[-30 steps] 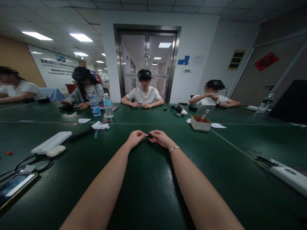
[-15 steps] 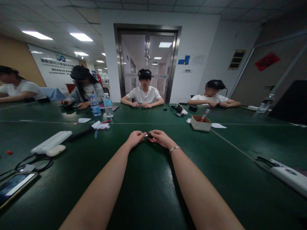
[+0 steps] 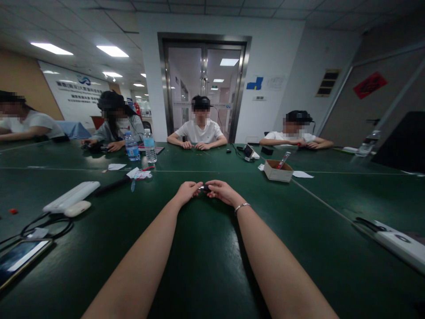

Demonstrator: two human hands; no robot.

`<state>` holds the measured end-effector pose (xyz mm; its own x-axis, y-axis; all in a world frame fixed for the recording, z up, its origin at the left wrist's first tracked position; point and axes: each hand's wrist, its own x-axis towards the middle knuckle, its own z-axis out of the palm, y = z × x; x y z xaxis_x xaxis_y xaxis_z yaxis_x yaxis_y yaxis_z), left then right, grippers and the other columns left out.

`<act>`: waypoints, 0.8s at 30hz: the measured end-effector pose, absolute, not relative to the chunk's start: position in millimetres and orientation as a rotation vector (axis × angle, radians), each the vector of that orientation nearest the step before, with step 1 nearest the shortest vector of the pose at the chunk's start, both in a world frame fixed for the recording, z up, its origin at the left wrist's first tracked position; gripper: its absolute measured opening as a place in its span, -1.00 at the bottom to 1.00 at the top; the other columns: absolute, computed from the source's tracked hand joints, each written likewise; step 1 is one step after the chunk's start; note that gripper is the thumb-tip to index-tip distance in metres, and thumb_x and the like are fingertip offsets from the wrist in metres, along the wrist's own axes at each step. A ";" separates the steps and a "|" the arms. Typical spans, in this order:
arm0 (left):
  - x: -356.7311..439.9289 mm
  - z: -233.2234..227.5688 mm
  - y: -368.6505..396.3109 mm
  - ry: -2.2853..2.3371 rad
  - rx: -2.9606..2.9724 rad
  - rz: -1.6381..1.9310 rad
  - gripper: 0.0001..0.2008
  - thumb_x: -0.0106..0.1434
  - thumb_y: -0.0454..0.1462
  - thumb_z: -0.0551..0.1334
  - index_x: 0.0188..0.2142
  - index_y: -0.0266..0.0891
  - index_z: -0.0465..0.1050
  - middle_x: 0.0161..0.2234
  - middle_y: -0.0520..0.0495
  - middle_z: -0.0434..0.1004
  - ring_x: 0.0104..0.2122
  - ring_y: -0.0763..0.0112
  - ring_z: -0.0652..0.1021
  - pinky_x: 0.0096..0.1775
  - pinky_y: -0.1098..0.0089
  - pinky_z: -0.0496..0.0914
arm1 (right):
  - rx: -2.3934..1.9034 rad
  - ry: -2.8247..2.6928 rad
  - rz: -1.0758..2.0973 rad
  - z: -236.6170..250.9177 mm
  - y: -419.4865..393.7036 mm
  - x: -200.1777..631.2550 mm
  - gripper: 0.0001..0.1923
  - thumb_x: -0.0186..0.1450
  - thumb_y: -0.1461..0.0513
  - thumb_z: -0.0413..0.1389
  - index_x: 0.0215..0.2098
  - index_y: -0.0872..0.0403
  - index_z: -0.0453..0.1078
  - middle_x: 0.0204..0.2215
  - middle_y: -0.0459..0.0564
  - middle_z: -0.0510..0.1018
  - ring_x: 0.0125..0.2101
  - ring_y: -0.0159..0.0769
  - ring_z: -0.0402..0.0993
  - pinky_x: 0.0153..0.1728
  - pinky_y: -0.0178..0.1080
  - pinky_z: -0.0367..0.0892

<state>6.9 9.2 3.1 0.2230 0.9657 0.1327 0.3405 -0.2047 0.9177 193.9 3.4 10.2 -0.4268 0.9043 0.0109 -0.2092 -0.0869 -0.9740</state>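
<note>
Over the green table point(image 3: 206, 248), my two hands meet around a small black-and-silver object point(image 3: 206, 188). Its kind is too small to make out. My left hand point(image 3: 187, 193) is closed, with thumb and fingertips at the shiny silver end. The dark end sits between the thumb and fingers of my right hand point(image 3: 223, 192), which is closed too. A silver bracelet point(image 3: 242, 207) circles the right wrist. Fingers cover part of the object.
Left lie a white power bank point(image 3: 72, 196), a cable and a phone point(image 3: 25, 261). Bottles point(image 3: 150, 148) and paper scraps point(image 3: 141, 173) stand beyond. A cardboard box point(image 3: 278, 173) is at right, a white device point(image 3: 401, 243) nearer. Several people in headsets sit across the table.
Slightly more silver shows between my fingertips than before. Both arms stay in nearly the same place.
</note>
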 end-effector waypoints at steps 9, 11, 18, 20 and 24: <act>6.7 0.3 12.4 1.222 1.723 0.983 -0.53 0.07 0.09 0.11 -0.57 -0.31 0.36 -0.68 0.05 0.31 -0.67 0.54 0.30 -0.55 0.47 0.16 | -0.781 -1.339 1.677 11.3 1.7 194.9 -0.77 0.15 0.42 0.16 -0.20 0.21 0.35 -0.45 0.00 0.49 -0.53 -0.45 0.48 -0.51 -0.45 0.42; 6.7 0.5 11.9 1.222 1.720 0.982 -0.54 0.08 0.08 0.11 -0.58 -0.30 0.36 -0.69 0.05 0.30 -0.66 0.54 0.30 -0.54 0.47 0.16 | -0.782 -1.342 1.680 11.9 1.2 195.0 -0.76 0.15 0.42 0.16 -0.20 0.21 0.35 -0.45 -0.01 0.49 -0.52 -0.45 0.48 -0.50 -0.45 0.42; 7.7 6.2 7.1 1.237 1.706 0.962 -0.56 0.10 0.05 0.10 -0.62 -0.29 0.32 -0.69 0.05 0.30 -0.67 0.54 0.29 -0.54 0.46 0.15 | -0.768 -1.337 1.688 12.5 0.6 195.4 -0.73 0.12 0.43 0.18 -0.19 0.19 0.36 -0.44 -0.03 0.48 -0.50 -0.43 0.49 -0.48 -0.44 0.43; 8.2 9.0 4.8 1.256 1.707 0.943 -0.55 0.10 0.05 0.10 -0.63 -0.28 0.32 -0.70 0.05 0.30 -0.67 0.53 0.29 -0.54 0.46 0.15 | -0.766 -1.340 1.689 12.9 0.3 195.5 -0.69 0.10 0.43 0.19 -0.18 0.18 0.36 -0.46 -0.05 0.47 -0.48 -0.42 0.49 -0.45 -0.43 0.44; 9.0 13.3 0.4 1.273 1.714 0.924 -0.53 0.12 0.05 0.07 -0.67 -0.28 0.29 -0.73 0.05 0.27 -0.68 0.52 0.29 -0.53 0.45 0.16 | -0.779 -1.360 1.679 15.0 -1.7 195.0 -0.64 0.05 0.45 0.21 -0.18 0.16 0.36 -0.44 -0.07 0.48 -0.45 -0.42 0.49 -0.40 -0.40 0.44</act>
<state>9.0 0.4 13.3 0.2295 0.9686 0.0951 0.3903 -0.1811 0.9027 195.0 -1.7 15.0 -0.4720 0.8811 0.0302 -0.2124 -0.0804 -0.9739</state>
